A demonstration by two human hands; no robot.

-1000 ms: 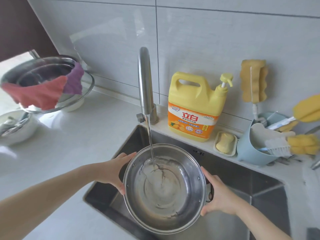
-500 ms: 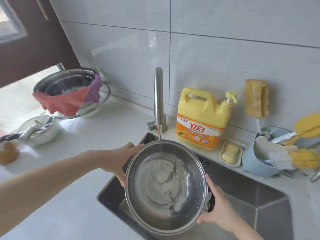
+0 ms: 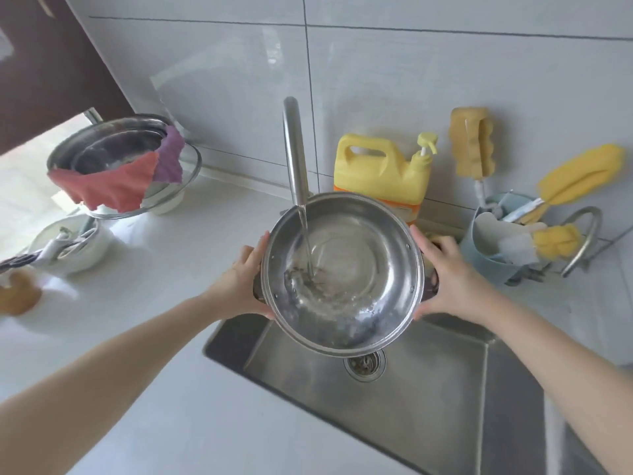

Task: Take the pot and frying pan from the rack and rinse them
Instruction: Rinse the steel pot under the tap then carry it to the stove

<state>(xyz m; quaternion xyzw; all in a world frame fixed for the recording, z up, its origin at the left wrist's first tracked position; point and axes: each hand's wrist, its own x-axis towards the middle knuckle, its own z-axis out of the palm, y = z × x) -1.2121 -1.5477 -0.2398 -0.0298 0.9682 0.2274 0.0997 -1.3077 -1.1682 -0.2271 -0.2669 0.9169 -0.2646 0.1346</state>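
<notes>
A round stainless steel pot (image 3: pixel 359 255) hangs above the steel sink (image 3: pixel 428 399), mouth up, right under the tap (image 3: pixel 294 152). A thin stream of water falls into it and pools along its lower left side. My left hand (image 3: pixel 239 286) grips the pot's left handle, and my right hand (image 3: pixel 452 279) grips the right handle. No frying pan shows in this view.
A yellow detergent jug (image 3: pixel 380 169) stands behind the pot. A blue caddy (image 3: pixel 489 248) with yellow brushes sits at the right. On the counter at left are stacked metal bowls (image 3: pixel 113 149) draped with a red cloth (image 3: pixel 106 186), and a white bowl (image 3: pixel 72 245) of utensils.
The pot has risen and levelled under the tap, hiding the soap dish behind it. The water pooled in it has shifted toward the lower left. The sink drain now shows below.
</notes>
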